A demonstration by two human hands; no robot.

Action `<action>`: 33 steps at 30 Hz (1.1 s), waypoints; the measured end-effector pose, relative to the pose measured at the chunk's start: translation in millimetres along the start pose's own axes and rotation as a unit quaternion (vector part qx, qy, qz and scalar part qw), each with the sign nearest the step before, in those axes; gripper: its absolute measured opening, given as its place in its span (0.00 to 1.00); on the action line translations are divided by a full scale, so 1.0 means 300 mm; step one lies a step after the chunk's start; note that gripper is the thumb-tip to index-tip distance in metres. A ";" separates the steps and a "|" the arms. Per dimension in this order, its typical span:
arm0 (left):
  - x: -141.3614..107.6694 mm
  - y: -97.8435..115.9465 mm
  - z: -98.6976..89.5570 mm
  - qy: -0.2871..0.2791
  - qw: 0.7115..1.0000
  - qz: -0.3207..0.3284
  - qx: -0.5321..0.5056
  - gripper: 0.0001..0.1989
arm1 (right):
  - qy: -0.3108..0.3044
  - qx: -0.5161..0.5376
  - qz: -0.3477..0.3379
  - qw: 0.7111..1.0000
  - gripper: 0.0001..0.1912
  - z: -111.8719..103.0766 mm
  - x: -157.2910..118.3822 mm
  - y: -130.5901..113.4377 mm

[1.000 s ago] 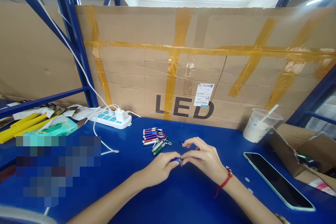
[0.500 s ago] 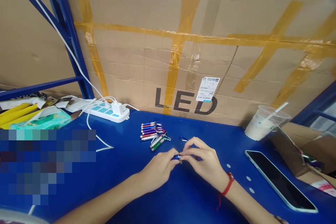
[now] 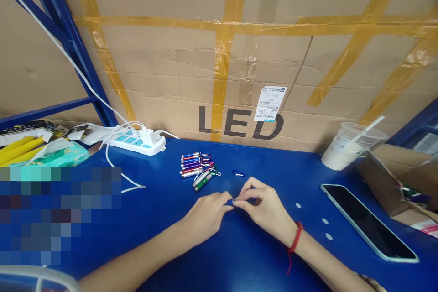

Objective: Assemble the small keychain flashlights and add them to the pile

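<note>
A small blue cylinder (image 3: 230, 202), mostly covered by fingers, is held between my two hands. My left hand (image 3: 208, 214) grips its left part. The thumb and fingertips of my right hand (image 3: 265, 200) pinch its right end, where a small part is too hidden to tell. Just beyond my right hand lies a blue carabiner clip (image 3: 238, 173) on the blue table (image 3: 164, 210). Further left, a group of several small metallic flashlights (image 3: 191, 164) in red, blue, purple and silver lies in a row, with a green one (image 3: 202, 182) nearest me.
A white power strip (image 3: 137, 141) with plugs and cables sits at the back left. On the right are a phone (image 3: 369, 222), a plastic cup (image 3: 342, 150) with a straw and an open cardboard box (image 3: 383, 187). Cardboard (image 3: 153, 64) stands behind the table.
The view has tilted and shifted slightly. The fingers of my right hand have drawn closer together at the blue cylinder's end, and the carabiner clip shows more fully.
</note>
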State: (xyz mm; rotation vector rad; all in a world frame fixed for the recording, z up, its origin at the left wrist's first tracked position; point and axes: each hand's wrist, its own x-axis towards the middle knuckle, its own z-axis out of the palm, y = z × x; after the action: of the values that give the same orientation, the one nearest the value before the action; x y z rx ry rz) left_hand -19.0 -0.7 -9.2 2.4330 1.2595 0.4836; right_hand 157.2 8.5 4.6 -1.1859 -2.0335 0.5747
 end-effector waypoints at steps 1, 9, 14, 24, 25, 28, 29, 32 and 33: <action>0.002 -0.001 0.002 0.000 1.000 0.001 0.002 0.09 | 0.001 0.002 0.008 1.000 0.07 0.001 0.001 0.001; 0.008 -0.009 -0.011 0.027 0.999 0.016 -0.041 0.09 | 0.008 0.034 0.020 0.999 0.11 0.009 0.007 0.002; 0.006 -0.004 -0.030 0.045 0.995 0.041 -0.081 0.11 | -0.017 0.064 0.020 0.998 0.14 -0.008 0.018 0.010; 0.003 0.006 -0.032 0.045 0.994 0.003 -0.100 0.12 | 0.039 0.002 -0.012 0.999 0.12 -0.002 0.015 0.019; 0.004 0.006 -0.032 0.044 0.993 -0.005 -0.106 0.12 | 0.050 -0.009 -0.039 0.998 0.11 -0.006 0.013 0.017; 0.005 0.007 -0.036 0.039 0.991 -0.017 -0.123 0.12 | 0.052 -0.038 -0.136 0.989 0.08 -0.025 0.009 0.013; 0.004 0.008 -0.038 0.037 0.991 -0.019 -0.125 0.12 | 0.051 -0.049 -0.160 0.985 0.08 -0.031 0.009 0.013; -0.001 0.009 -0.043 0.029 0.992 -0.017 -0.120 0.13 | 0.059 -0.068 -0.198 0.976 0.10 -0.040 0.013 0.015; -0.002 0.009 -0.044 0.024 0.993 -0.014 -0.117 0.13 | 0.061 -0.069 -0.202 0.975 0.10 -0.040 0.015 0.016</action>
State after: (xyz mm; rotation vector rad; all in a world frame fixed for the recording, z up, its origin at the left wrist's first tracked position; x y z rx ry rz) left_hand -23.4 -0.7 3.6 2.2170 1.1826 0.6471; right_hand 167.4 14.9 10.8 -0.8221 -2.1534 0.1595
